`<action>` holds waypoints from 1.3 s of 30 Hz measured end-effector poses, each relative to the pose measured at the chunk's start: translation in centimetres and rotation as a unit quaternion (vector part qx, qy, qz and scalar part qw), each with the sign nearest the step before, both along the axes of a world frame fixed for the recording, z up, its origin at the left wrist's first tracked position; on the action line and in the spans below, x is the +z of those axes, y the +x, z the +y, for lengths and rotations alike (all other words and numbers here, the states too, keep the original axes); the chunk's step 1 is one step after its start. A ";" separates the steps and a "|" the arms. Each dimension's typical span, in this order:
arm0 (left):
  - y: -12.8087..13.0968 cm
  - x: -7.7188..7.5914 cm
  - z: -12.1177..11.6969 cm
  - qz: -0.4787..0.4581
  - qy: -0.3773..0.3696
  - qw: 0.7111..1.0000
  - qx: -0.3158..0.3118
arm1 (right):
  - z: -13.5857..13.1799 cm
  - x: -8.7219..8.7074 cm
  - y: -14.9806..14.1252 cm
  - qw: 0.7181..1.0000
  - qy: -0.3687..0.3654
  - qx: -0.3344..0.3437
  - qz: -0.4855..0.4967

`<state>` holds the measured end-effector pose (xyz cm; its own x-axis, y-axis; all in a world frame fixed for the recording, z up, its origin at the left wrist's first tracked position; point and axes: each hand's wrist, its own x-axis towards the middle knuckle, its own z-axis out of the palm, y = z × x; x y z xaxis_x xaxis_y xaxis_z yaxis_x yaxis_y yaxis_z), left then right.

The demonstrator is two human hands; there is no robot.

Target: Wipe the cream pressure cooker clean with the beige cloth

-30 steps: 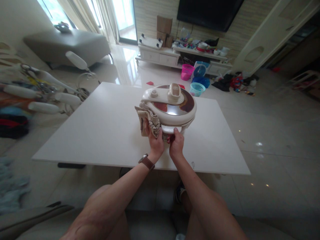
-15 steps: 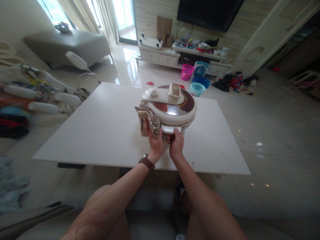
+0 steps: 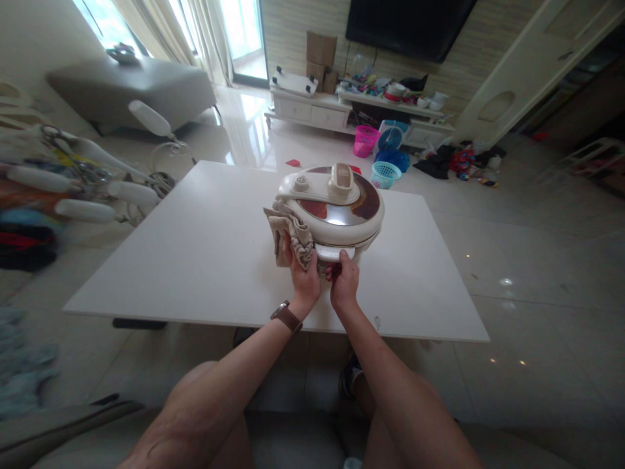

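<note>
A cream electric pressure cooker [image 3: 336,231] with a brown, shiny lid stands on the white table [image 3: 195,260]. My left hand [image 3: 305,280] is closed on a patterned beige cloth [image 3: 288,238], pressed against the cooker's left front side. My right hand [image 3: 344,280] grips the cooker's front handle [image 3: 334,252], thumb on top and fingers curled underneath. Both hands are close together at the front of the cooker. The fingers of my left hand are partly hidden by the cloth.
Beyond the table, a pink basket [image 3: 366,141] and a light blue basket [image 3: 385,174] stand on the tiled floor. A white TV cabinet [image 3: 312,112] lines the far wall. At the left is a lamp with several white shades [image 3: 149,117].
</note>
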<state>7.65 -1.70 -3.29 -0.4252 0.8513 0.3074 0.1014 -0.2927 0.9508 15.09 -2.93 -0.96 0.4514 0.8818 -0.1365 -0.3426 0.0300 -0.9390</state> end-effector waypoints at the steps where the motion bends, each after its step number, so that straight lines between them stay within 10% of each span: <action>1: 0.0 -0.1 0.0 -0.002 0.001 1.000 -0.001 | 0.0 0.0 0.0 1.000 0.001 -0.001 0.001; 39: 0.0 0.1 0.0 -0.009 -0.008 1.000 -0.001 | 0.0 -0.1 0.0 1.000 0.010 0.004 0.001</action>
<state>7.68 -1.74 -3.21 -0.4288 0.8568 0.2865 0.0828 -0.2786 0.9568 15.08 -2.97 -1.04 0.4446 0.8876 -0.1205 -0.3445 0.0453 -0.9377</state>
